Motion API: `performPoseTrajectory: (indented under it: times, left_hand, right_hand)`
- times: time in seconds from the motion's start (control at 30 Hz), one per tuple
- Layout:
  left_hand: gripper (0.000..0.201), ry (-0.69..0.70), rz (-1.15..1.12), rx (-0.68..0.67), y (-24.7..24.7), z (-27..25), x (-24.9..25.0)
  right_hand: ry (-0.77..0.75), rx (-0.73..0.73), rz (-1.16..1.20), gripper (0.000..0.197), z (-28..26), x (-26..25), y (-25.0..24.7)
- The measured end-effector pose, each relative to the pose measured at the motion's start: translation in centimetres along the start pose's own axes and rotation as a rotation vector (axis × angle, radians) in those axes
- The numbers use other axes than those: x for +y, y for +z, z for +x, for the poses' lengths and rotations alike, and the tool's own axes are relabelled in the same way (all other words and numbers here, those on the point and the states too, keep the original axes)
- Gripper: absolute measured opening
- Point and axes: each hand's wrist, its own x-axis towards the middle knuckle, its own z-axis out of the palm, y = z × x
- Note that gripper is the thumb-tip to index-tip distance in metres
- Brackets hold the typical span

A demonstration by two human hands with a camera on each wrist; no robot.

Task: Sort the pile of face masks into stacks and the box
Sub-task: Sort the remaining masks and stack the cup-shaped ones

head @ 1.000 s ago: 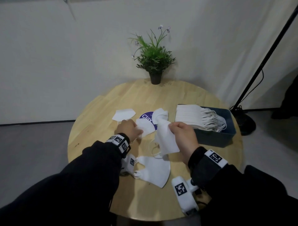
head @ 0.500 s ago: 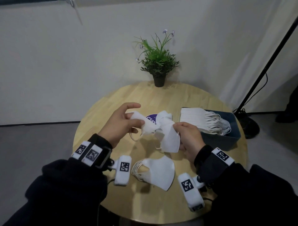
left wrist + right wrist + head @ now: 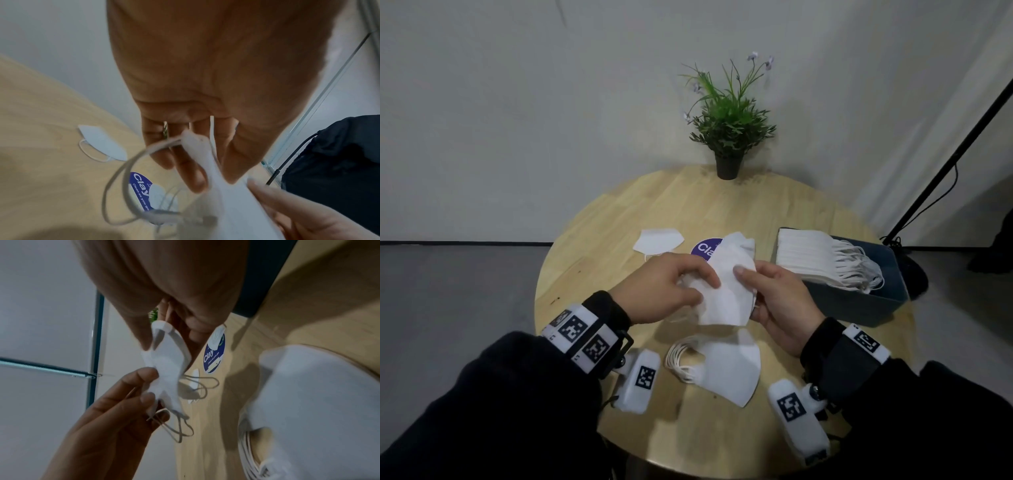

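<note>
- Since the earlier frame, the left hand (image 3: 664, 291) has closed in on the right hand (image 3: 774, 301); both now hold one bundle of white masks (image 3: 726, 291) above the bench (image 3: 592, 240).
- Grip: each hand pinches the bundle, thumb against fingers.
- Landmark: purple sticker (image 3: 703, 248). The bundle hangs just in front of it, the stack of masks (image 3: 726, 370) nearer still.
- The box (image 3: 859, 301) stands right of the sticker and a single mask (image 3: 659, 240) lies left of it.

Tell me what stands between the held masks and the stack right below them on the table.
Nothing visible does. Both the left hand and right hand hold the masks above the near stack, with only open air between them.
</note>
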Motion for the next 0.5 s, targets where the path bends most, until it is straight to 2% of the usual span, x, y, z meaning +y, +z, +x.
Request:
performPoseTrajectory:
  times: [0.1,0.2,0.27,0.4,0.5]
  left_hand:
    - [0.027,-0.012,-0.080,0.103,-0.4,0.0,-0.7]
    - [0.043,0.017,-0.114,0.192,-0.3,0.0,-1.0]
    - [0.049,0.061,-0.099,0.182,0.1,0.1,-0.8]
    - [0.019,0.086,-0.155,0.150,0.8,0.9,-0.9]
    - [0.008,0.035,-0.176,0.178,0.9,1.1,-0.9]
  right_hand:
    - [-0.073,-0.006,-0.097,0.025,-0.1,0.2,-0.1]
    - [-0.117,-0.060,-0.192,0.022,-0.6,0.0,0.0]
    - [-0.125,-0.102,-0.217,0.023,-0.9,-0.1,0.1]
    - [-0.137,-0.132,-0.239,0.023,-1.3,0.1,0.2]
    - [-0.167,-0.080,-0.252,0.015,-1.4,0.1,0.0]
